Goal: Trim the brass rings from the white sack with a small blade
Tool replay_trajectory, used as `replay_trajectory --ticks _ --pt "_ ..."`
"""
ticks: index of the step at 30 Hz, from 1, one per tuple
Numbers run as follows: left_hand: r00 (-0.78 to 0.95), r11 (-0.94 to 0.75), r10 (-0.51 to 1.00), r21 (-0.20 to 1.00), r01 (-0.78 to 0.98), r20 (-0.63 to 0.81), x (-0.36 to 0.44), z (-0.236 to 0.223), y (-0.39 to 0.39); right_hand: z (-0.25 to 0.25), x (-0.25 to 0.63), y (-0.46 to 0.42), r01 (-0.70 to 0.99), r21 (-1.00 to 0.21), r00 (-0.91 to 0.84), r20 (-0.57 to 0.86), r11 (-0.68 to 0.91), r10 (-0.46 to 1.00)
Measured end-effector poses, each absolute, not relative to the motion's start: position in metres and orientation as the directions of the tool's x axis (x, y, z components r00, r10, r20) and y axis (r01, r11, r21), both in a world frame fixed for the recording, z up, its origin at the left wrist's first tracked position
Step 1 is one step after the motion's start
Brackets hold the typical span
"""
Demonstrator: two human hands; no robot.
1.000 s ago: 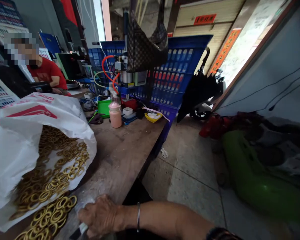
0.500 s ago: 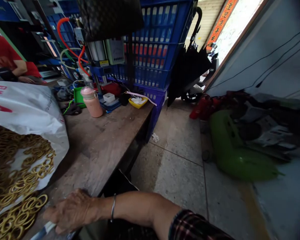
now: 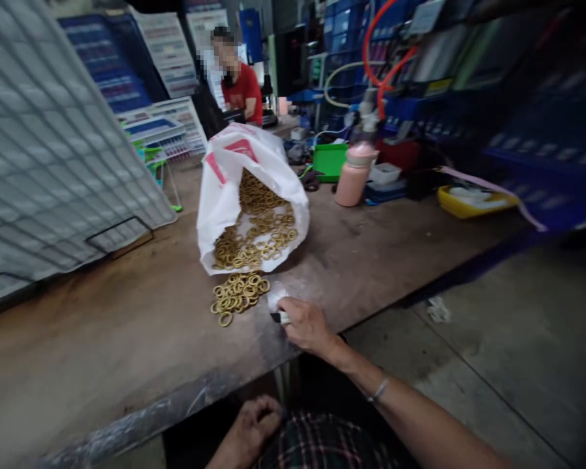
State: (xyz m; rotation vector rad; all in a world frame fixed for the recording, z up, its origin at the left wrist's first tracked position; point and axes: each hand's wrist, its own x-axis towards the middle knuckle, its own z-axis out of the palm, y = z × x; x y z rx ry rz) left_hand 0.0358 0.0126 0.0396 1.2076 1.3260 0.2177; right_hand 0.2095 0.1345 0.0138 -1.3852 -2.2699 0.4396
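My right hand (image 3: 306, 324) rests at the front edge of the table, its fingers closed on a small white-handled tool (image 3: 284, 317) with a dark end; its exact kind is hidden by the fingers. Just left of it lies a loose pile of brass-coloured rings (image 3: 237, 294). Behind that pile a white plastic bag (image 3: 208, 225) lies on its side, its mouth facing me, with many more rings inside. A clear plastic scrap (image 3: 275, 294) is beside my right fingertips. Down at my lap, below the table edge, my left hand (image 3: 254, 423) is curled closed; what it holds, if anything, is hidden.
A pink bottle (image 3: 354, 179), a green tray (image 3: 330, 163) and a yellow dish (image 3: 469, 202) stand toward the back of the wooden table (image 3: 176, 326). A large wire rack (image 3: 78, 150) leans at left. Across the table sits a person in red (image 3: 247, 91).
My view swung right, then back left and down, bringing the whole bag and my left hand into sight. My right hand keeps hold of the white-handled tool near the rings.
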Motion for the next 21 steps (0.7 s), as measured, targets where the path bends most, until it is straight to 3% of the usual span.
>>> replay_trajectory --ticks 5,7,9,11,14,21 --pt "0.298 0.434 0.798 0.843 0.318 -0.524 0.018 0.08 0.015 0.016 0.21 0.13 0.756 -0.465 -0.388 0.247 0.46 0.888" --pt "0.152 0.382 0.892 0.889 0.252 -0.426 0.008 0.082 0.027 0.016 0.21 0.13 0.759 -0.462 -0.38 0.257 0.458 0.889" --pt "-0.088 0.287 0.958 0.893 0.346 -0.274 -0.003 0.073 0.044 0.016 0.209 0.13 0.759 -0.458 -0.383 0.259 0.462 0.887" --pt "-0.208 0.167 0.976 0.847 0.504 -0.068 -0.012 0.061 0.063 0.016 0.208 0.131 0.765 -0.449 -0.388 0.252 0.462 0.887" --pt "-0.234 0.087 0.966 0.711 0.698 0.111 -0.018 0.045 0.086 0.017 0.207 0.132 0.786 -0.421 -0.394 0.223 0.453 0.892" --pt "-0.167 0.059 0.966 0.458 0.887 0.199 -0.007 0.037 0.103 0.019 0.206 0.131 0.8 -0.389 -0.391 0.238 0.456 0.889"
